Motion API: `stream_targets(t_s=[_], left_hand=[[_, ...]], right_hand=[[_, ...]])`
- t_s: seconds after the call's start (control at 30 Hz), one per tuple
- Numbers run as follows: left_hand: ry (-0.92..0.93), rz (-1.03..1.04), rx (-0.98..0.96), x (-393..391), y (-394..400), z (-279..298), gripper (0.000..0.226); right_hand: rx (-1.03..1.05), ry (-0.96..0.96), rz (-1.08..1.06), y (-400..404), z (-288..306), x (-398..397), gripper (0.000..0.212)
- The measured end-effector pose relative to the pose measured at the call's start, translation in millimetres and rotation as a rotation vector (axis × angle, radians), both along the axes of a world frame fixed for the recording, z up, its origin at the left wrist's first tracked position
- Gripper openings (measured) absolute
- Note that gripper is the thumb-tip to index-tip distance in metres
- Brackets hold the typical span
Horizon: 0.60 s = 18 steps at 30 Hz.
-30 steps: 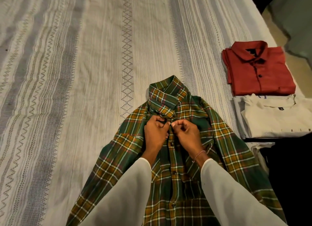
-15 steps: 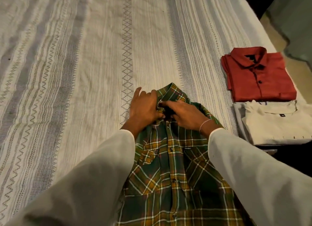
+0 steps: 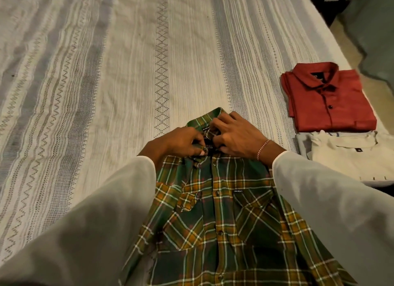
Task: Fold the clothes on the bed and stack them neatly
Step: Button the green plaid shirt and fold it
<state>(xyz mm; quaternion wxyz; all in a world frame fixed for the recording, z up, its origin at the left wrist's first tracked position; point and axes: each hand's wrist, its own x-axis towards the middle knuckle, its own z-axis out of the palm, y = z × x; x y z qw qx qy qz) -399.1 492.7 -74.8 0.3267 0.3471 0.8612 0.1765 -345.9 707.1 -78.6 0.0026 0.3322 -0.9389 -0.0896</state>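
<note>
Striped and zigzag-patterned, a pale woven bedspread (image 3: 106, 93) covered the bed and filled nearly the whole view. Taking the green-and-yellow plaid shirt (image 3: 215, 221) as the landmark: it lay front side up on the bedspread, buttoned down the placket, with its collar (image 3: 204, 123) at the far end and its body running toward the near edge of the view.

Left of the placket, the left hand (image 3: 181, 142) came out of a loose white sleeve (image 3: 96, 221) and rested on the shirt's collar, its fingers curled and pinching the collar fabric beside the neck label. Right of the placket, the right hand (image 3: 236, 138) met it at the collar, its fingers bent onto the collar band and its thumb tucked against the fabric, gripping the cloth there. A thin red-and-white thread bracelet (image 3: 262, 149) circled that wrist, above the other white sleeve.

Well to the right of the plaid shirt and apart from it, a folded red shirt (image 3: 332, 100) sat near the bed's edge, collar at the far end. Just nearer than it, touching its near edge, lay a folded cream garment (image 3: 349, 157) on top of another pale folded piece.
</note>
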Motion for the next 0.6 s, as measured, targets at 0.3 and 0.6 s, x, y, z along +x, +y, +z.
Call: stream_targets(t_s=[0.3, 0.6], left_hand=[[-0.115, 0.570, 0.410, 23, 9, -16, 0.004], [-0.252, 0.660, 0.518, 34, 12, -14, 0.013]], right_hand=[[-0.252, 0.100, -0.004, 9, 9, 23, 0.027], [-0.284, 0.179, -0.156, -4, 3, 31, 0.025]])
